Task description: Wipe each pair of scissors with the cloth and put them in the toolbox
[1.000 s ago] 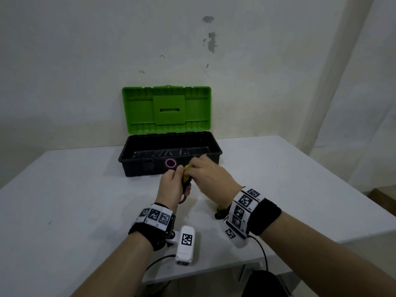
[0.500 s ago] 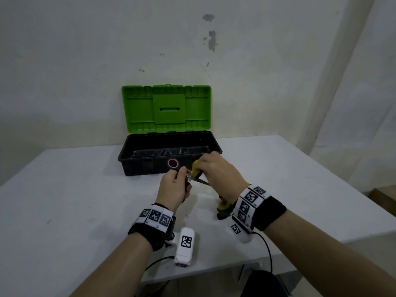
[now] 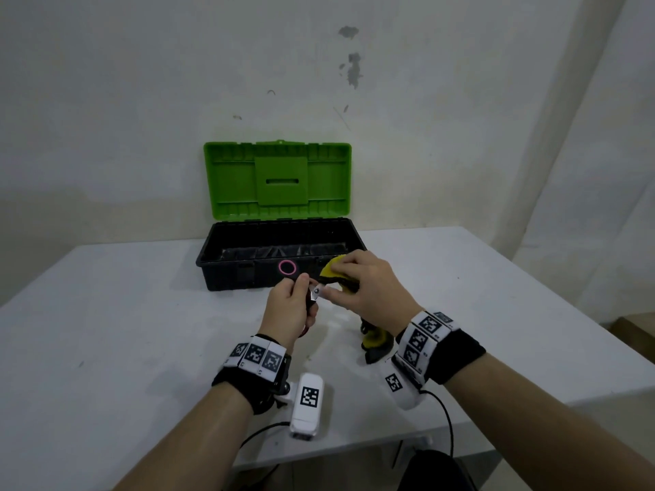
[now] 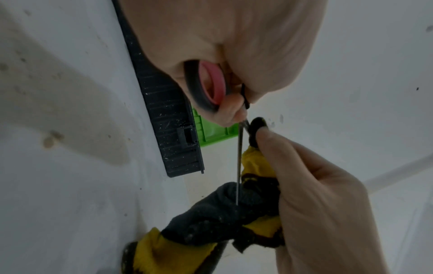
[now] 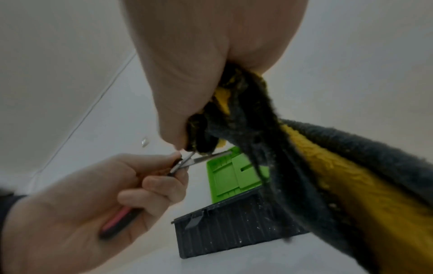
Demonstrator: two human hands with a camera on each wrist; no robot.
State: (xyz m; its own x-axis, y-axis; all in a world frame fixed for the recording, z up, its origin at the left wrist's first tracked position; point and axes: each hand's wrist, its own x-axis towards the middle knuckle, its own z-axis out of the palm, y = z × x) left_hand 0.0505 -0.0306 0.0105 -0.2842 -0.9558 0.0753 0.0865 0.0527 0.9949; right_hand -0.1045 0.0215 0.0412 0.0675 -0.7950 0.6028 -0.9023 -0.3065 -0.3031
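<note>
My left hand (image 3: 305,296) grips a pair of scissors (image 3: 314,292) by its black-and-pink handles, and one pink ring (image 3: 287,267) sticks up above the fingers. My right hand (image 3: 339,283) pinches a yellow-and-black cloth (image 3: 333,271) around the blades close to the pivot. The rest of the cloth (image 3: 375,343) hangs down to the table. The left wrist view shows the thin blade (image 4: 238,166) running into the cloth (image 4: 211,216). The black toolbox (image 3: 227,267) stands just behind my hands with its green lid (image 3: 280,178) open and upright.
The white table (image 3: 124,331) runs to a wall behind the toolbox. Its right edge (image 3: 567,306) and its front edge are close. A cable (image 3: 447,419) hangs over the front edge below my right wrist.
My right hand drew the cloth out along the blade, baring it half a second ago, then slid back toward the pivot. My left hand kept its hold on the handles.
</note>
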